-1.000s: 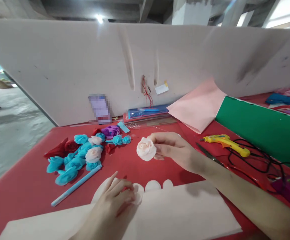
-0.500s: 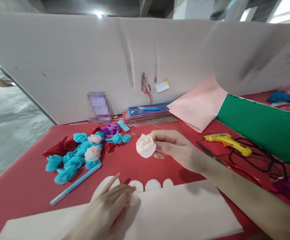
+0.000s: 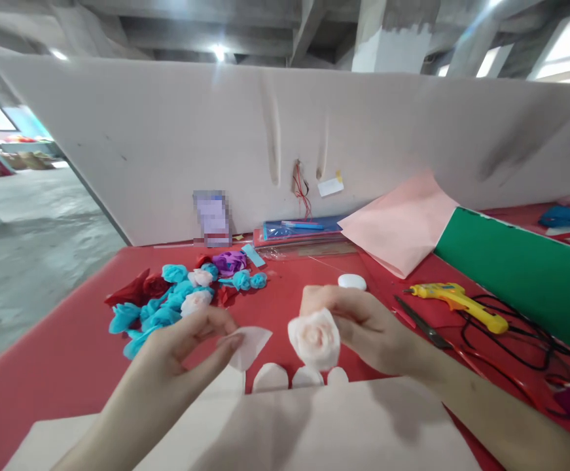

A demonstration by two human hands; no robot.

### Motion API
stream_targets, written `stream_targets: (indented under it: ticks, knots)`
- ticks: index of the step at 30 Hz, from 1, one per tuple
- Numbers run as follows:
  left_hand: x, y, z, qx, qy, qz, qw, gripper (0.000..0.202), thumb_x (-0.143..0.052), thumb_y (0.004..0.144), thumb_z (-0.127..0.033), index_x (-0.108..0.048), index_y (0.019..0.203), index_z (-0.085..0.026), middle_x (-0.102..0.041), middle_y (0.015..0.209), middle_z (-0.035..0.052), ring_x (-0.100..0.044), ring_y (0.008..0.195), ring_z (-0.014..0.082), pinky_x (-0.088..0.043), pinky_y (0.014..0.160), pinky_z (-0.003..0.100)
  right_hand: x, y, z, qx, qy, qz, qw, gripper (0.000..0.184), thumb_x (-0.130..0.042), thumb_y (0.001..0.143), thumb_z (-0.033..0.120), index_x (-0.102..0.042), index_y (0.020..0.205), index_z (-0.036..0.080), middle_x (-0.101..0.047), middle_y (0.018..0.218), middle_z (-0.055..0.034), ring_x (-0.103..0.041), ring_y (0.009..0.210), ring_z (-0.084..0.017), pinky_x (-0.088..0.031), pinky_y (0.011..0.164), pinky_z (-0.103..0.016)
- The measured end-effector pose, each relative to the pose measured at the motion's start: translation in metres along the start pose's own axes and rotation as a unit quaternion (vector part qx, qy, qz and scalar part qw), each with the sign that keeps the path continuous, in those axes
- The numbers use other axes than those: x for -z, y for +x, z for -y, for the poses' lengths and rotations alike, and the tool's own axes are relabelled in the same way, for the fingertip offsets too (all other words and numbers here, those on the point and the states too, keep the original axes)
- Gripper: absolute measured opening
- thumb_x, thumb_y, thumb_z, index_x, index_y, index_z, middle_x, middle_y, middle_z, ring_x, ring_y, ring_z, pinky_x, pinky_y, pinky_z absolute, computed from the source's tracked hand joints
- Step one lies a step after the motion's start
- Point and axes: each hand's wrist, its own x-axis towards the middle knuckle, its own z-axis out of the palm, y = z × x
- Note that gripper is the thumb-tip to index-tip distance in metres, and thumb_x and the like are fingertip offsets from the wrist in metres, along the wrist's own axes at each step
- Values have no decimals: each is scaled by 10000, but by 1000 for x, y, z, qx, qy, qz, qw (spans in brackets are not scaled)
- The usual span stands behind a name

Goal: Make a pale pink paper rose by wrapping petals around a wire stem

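Between the thumb and fingers of my left hand [image 3: 191, 353] is a thin, pale paper petal [image 3: 249, 348]. My right hand [image 3: 368, 324] holds a pale pink paper rose [image 3: 315, 339] from behind, its bloom turned toward me. A small gap separates petal and rose. Below them, several rounded white paper petals [image 3: 271, 378] stick out past the far edge of a large pale paper sheet [image 3: 363, 432]. A white oval piece [image 3: 352, 282] lies just beyond my right hand.
Blue paper flowers [image 3: 160, 319], a purple one [image 3: 230, 263] and red ones [image 3: 154, 285] are heaped at left on the red table [image 3: 44, 366]. At right lie scissors [image 3: 427, 324], a yellow glue gun [image 3: 456, 301] with black cable, and a green board [image 3: 515, 255]. Pink paper [image 3: 402, 222] leans behind.
My left hand has lifted a petal off the row on the sheet. The rose in my right hand has come closer and lower, and the view has tipped up. The white oval piece now shows.
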Motion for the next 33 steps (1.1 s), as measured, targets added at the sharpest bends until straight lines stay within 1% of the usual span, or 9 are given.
stream_targets:
  ticks: [4, 8, 11, 13, 16, 20, 22, 25, 33]
  knots:
    - [15, 10, -33, 30, -32, -120, 992, 147, -624, 742, -419, -631, 757, -273, -684, 731, -42, -646, 643, 172, -523, 499, 208, -7, -1, 1, 87, -78, 26, 993, 296, -414, 950, 362, -575, 779, 182, -498, 680, 10, -437, 660, -116, -368, 701, -279]
    - [19, 11, -59, -87, -52, -191, 976, 37, -644, 761, -299, -645, 788, -325, -678, 771, -63, -620, 669, 152, -504, 472, 184, -11, 0, 6, 94, -119, 36, 988, 303, -419, 945, 361, -610, 778, 196, -559, 663, -10, -464, 646, -132, -383, 706, -295]
    - [18, 11, -65, -167, -66, -167, 969, 96, -641, 770, -230, -668, 776, -322, -668, 774, -49, -617, 659, 143, -497, 430, 161, -13, 0, 9, 89, -137, 24, 986, 309, -440, 929, 389, -630, 774, 201, -599, 691, -29, -508, 657, -143, -397, 703, -296]
    - [16, 13, -64, -189, -90, -128, 970, 137, -638, 758, -179, -689, 756, -306, -683, 749, -55, -638, 647, 129, -531, 505, 152, -15, 0, 10, 78, -150, 15, 986, 339, -432, 927, 408, -630, 744, 204, -601, 680, -24, -512, 646, -141, -395, 705, -295]
    - [13, 16, -61, -147, -158, -69, 974, 153, -638, 739, -149, -704, 720, -287, -710, 675, -79, -662, 592, 113, -534, 522, 122, -16, -1, 7, 56, -146, 2, 988, 344, -436, 925, 414, -624, 732, 201, -587, 652, -7, -508, 653, -135, -394, 688, -276]
    - [9, 16, -61, -67, -210, -13, 975, 115, -619, 787, -250, -725, 776, -293, -728, 643, -67, -624, 433, 115, -446, 320, 118, -16, -1, 4, 19, -138, -32, 990, 307, -471, 911, 409, -662, 806, 193, -584, 691, -7, -501, 651, -127, -399, 626, -246]
    - [9, 15, -60, -61, -205, -9, 977, 120, -611, 801, -277, -729, 787, -291, -747, 713, -54, -658, 482, 138, -445, 313, 118, -15, -1, 4, -3, -127, -44, 991, 249, -502, 904, 368, -672, 839, 198, -607, 738, -7, -525, 682, -124, -409, 638, -236]
    - [11, 16, -59, -85, -185, -28, 979, 115, -632, 792, -251, -731, 785, -307, -750, 731, -79, -694, 589, 131, -510, 444, 86, -16, -1, 7, -57, -119, -55, 990, 168, -536, 892, 281, -665, 837, 188, -613, 766, 1, -546, 712, -117, -417, 657, -220]
    - [8, 22, -59, -81, -217, -35, 972, 141, -648, 771, -193, -737, 738, -297, -737, 682, -87, -691, 598, 105, -524, 540, 65, -15, 4, 10, -88, -94, -49, 990, 217, -520, 894, 297, -600, 735, 174, -551, 692, 25, -477, 630, -97, -377, 587, -205]
